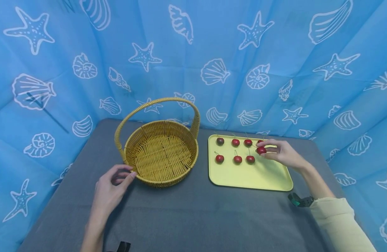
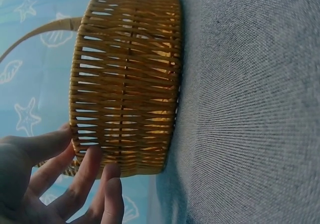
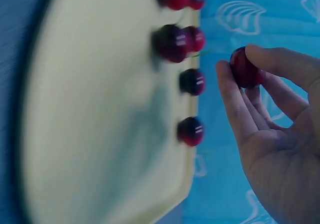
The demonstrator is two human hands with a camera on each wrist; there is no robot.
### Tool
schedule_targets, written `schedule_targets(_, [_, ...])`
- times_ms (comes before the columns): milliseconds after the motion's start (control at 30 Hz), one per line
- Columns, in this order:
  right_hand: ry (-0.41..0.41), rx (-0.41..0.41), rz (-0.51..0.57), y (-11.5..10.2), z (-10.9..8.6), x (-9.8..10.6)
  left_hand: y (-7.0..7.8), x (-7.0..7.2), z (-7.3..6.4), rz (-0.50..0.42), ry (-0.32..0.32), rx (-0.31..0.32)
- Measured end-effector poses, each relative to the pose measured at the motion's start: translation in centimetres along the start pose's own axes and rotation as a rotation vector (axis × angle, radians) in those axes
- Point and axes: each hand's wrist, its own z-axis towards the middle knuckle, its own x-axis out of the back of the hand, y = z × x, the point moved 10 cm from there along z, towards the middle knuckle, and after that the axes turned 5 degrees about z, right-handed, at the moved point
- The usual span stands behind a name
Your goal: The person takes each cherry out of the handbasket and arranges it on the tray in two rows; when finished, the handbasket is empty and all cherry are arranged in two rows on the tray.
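My left hand pinches the near-left rim of a round woven basket with a tall arched handle. In the left wrist view, the thumb and fingers meet at the rim of the basket's slatted side. Over the right part of a pale yellow tray, my right hand holds a dark red cherry between thumb and fingers. The right wrist view shows this cherry lifted clear of the tray. Several stemmed cherries lie on the tray in two rows, one partly hidden behind the right hand.
A grey cloth covers the table under the basket and tray. Behind it hangs a blue curtain printed with white shells and starfish. The tray stands right of the basket, with a gap between them. A dark wrist strap sits by the right sleeve.
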Motion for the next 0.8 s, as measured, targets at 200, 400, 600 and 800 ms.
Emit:
schedule_targets(200, [0.076, 0.017, -0.098, 2.6, -0.3, -0.2, -0.1, 0.0, 0.0, 0.009, -0.013, 0.009])
schedule_targets(400, [0.106, 0.047, -0.203, 3.9, -0.4, -0.4, 0.2, 0.1, -0.1, 0.031, -0.004, -0.007])
schedule_targets(600, [0.118, 0.03, -0.255, 4.4, -0.4, -0.5, 0.5, 0.0, 0.0, 0.04, -0.011, -0.026])
schedule_targets(800, [0.11, 0.033, -0.233, 3.5, -1.0, 0.0, 0.9, 0.4, 0.3, 0.055, -0.046, -0.089])
